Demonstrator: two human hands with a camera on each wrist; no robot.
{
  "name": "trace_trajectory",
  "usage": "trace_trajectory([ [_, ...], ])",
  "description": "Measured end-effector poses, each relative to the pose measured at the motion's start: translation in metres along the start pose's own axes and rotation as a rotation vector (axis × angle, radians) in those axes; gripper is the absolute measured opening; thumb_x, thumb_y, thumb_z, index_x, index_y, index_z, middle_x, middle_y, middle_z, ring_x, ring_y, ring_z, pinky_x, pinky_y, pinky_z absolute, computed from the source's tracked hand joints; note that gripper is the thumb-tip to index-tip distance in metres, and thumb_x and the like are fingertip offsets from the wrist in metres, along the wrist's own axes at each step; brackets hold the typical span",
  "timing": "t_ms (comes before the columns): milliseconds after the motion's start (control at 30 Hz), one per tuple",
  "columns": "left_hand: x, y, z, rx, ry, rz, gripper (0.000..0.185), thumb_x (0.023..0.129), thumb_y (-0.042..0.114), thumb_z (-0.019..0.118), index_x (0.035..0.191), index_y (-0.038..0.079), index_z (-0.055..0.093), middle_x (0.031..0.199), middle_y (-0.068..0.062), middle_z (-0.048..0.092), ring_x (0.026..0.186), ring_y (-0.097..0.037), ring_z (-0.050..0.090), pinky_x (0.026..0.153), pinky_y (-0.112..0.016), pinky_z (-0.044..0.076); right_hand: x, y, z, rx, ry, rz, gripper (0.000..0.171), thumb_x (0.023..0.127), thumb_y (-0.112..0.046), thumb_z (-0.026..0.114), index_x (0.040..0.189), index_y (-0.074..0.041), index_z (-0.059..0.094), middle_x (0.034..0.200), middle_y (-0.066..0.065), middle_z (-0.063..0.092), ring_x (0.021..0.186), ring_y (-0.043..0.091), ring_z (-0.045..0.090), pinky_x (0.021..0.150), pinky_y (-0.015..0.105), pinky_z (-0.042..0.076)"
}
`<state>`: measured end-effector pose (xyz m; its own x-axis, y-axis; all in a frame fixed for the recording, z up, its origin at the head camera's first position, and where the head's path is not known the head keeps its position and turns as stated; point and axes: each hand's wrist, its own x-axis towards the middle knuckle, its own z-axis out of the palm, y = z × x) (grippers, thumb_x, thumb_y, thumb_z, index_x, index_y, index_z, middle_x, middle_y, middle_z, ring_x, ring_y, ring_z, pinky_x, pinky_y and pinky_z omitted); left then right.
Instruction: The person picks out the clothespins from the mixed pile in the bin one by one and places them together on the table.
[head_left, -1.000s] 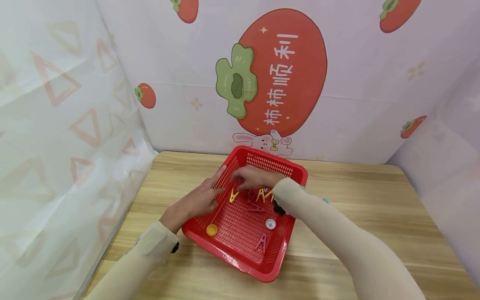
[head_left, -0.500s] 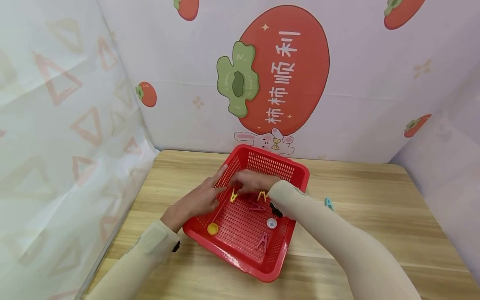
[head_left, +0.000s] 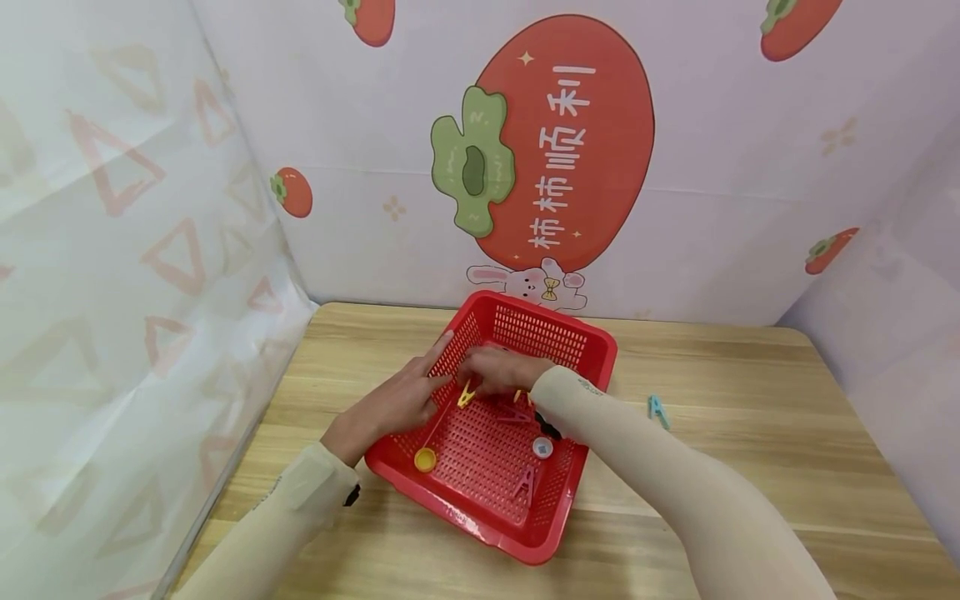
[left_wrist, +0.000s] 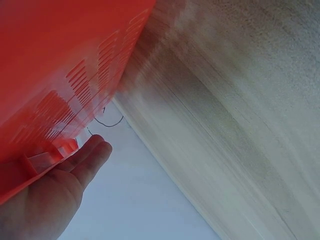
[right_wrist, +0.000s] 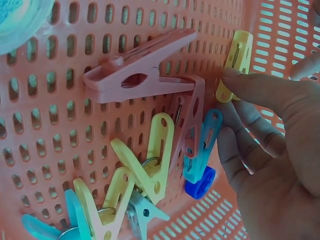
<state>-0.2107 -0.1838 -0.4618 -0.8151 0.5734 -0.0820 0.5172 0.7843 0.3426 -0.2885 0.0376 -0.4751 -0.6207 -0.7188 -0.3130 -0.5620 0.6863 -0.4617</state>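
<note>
A red plastic basket (head_left: pixel 480 533) with slotted walls sits askew on the wooden table. My left hand (head_left: pixel 393 400) holds its left rim, with the thumb side inside and straight fingers along the outside. Inside the basket, my right hand (right_wrist: pixel 280 125) pinches a yellow clothespin (right_wrist: pixel 242 47) near the left wall. Beside its lower fingers lies a blue clothespin (right_wrist: pixel 206 142) next to a dark blue cap (right_wrist: pixel 201 184). Pink clothespins (right_wrist: pixel 132 75) and other yellow clothespins (right_wrist: pixel 161 145) rest on the basket floor close by.
A yellow cap (head_left: pixel 424 460), a white cap (head_left: pixel 542 447) and another pink clothespin (head_left: pixel 524 483) lie in the basket's near part. On the table (head_left: pixel 750 400) to the right is a light blue clothespin (head_left: pixel 657 411). A printed cloth wall (head_left: pixel 360 242) stands behind.
My right hand has lowered slightly toward the basket floor, and its thumb has closed in on the yellow clothespin. The forearm's shift has uncovered the light blue clothespin. The left hand stays put.
</note>
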Motion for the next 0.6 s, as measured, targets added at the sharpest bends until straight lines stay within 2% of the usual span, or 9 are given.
trace_trajectory([
  [300,-0.001,0.000,0.001,0.000,-0.003,-0.011,0.058,0.095,-0.001,0.074,0.152,0.004,0.063,0.186,-0.002,-0.002,0.151,-0.037,0.048,0.110,-0.051,0.060,-0.004,0.003,-0.001,0.005,-0.001,-0.023,0.023,0.101,-0.014,0.078,0.123,-0.018,0.080,0.132,0.000,0.070,0.114,0.017,0.065,0.111,0.038,0.060],
  [333,-0.001,0.000,0.001,0.001,-0.003,-0.011,0.058,0.095,-0.001,0.073,0.152,0.003,0.063,0.186,-0.002,-0.003,0.151,-0.037,0.048,0.111,-0.051,0.060,0.000,0.010,0.001,0.018,0.005,-0.032,0.024,0.100,-0.017,0.079,0.123,-0.021,0.080,0.130,-0.003,0.071,0.113,0.014,0.066,0.110,0.036,0.060],
  [500,-0.001,0.001,0.000,0.005,-0.002,-0.014,0.057,0.096,0.000,0.074,0.152,0.004,0.064,0.186,-0.002,-0.003,0.152,-0.037,0.047,0.111,-0.052,0.059,-0.007,0.013,-0.007,0.057,0.022,-0.047,0.025,0.099,-0.018,0.081,0.123,-0.022,0.080,0.127,-0.003,0.072,0.113,0.013,0.068,0.108,0.036,0.062],
  [600,-0.001,0.001,0.000,0.002,0.001,-0.015,0.058,0.095,0.000,0.075,0.152,0.004,0.063,0.186,-0.002,-0.003,0.152,-0.037,0.047,0.111,-0.052,0.059,-0.016,0.006,-0.015,0.044,0.024,-0.057,0.022,0.100,-0.015,0.078,0.122,-0.019,0.081,0.129,0.002,0.070,0.114,0.017,0.067,0.108,0.037,0.062],
])
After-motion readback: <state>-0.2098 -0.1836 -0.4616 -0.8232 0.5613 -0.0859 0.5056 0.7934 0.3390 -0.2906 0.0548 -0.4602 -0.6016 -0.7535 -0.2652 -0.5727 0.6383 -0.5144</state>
